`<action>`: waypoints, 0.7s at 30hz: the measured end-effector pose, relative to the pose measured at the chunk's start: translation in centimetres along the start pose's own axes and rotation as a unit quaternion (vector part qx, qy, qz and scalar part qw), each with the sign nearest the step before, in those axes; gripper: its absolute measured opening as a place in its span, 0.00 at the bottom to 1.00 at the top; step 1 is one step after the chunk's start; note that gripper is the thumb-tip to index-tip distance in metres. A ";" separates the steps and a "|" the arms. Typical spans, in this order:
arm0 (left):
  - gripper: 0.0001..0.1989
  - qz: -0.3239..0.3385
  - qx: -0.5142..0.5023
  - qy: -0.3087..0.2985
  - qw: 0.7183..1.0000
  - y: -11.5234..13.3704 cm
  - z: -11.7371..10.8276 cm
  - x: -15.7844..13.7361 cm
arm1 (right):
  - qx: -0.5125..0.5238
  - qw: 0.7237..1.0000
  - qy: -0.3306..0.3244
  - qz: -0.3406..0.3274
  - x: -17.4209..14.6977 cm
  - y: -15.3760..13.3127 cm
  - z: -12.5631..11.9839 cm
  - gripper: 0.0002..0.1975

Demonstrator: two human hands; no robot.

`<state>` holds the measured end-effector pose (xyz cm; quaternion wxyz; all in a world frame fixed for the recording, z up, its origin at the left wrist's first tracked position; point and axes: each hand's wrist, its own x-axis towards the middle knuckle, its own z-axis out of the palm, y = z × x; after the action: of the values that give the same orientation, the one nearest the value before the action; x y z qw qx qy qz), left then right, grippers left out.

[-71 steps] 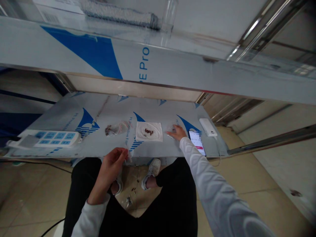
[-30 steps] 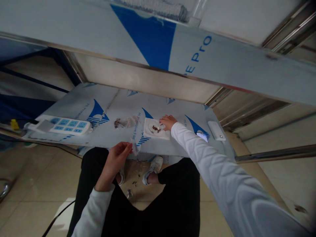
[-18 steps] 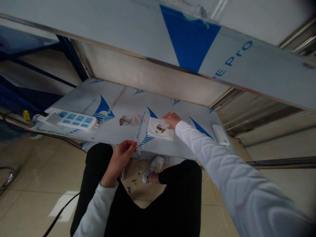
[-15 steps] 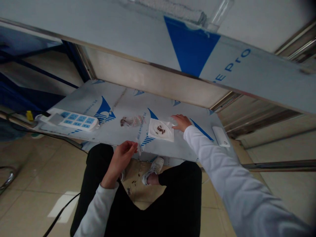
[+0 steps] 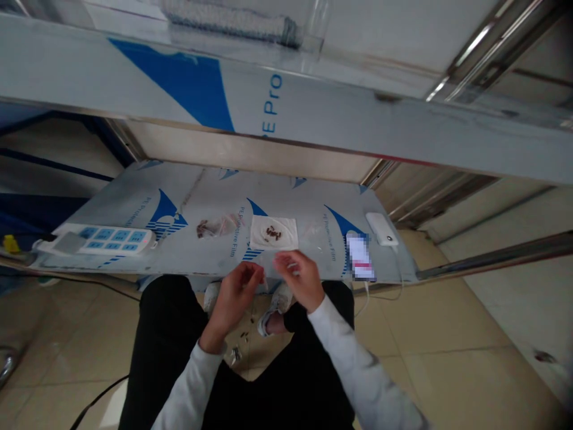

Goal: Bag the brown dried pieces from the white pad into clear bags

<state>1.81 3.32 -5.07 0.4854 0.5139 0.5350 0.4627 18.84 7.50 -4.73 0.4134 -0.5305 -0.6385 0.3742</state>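
Observation:
My left hand is over the table's front edge, thumb and fingers pinched on a small clear plastic bag, which is faint against the background. Facing it, my right hand has its fingers curved and the thumb apart, with nothing visible in them. Just beyond both hands lies a white paper square bearing several small dark brown pieces. Right of the paper, thin clear plastic rests on the tabletop. A clear bag with brown contents lies to the left.
A white power strip occupies the table's left end. At the right are a phone with a blurred screen and a white power bank with a cable. A film-covered shelf crosses above. Dark bits lie on the floor.
My right hand has left the clear plastic beside the paper and come toward my left hand. The view has swung right, bringing the phone into sight. My left hand keeps its pinch.

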 end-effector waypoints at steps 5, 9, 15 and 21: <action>0.11 0.019 0.019 -0.034 0.999 0.3 1.3 -0.8 | 0.192 0.977 -0.008 0.089 -3.6 -1.4 2.9 0.11; 0.10 0.030 0.098 -0.037 0.994 0.3 1.4 -1.3 | 0.179 0.979 -0.024 0.095 -3.9 -0.2 1.7 0.09; 0.06 0.004 0.349 0.066 0.935 1.1 2.5 -1.9 | -0.132 0.988 0.071 0.037 -4.8 0.1 0.9 0.08; 0.05 0.049 0.374 0.034 0.925 2.6 1.8 -2.1 | -0.115 0.989 0.024 -0.085 -5.3 -0.7 -0.3 0.24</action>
<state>3.88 1.36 -2.56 0.2157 0.6678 0.6595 0.2694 19.35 2.22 -4.68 0.3954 -0.5276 -0.7095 0.2491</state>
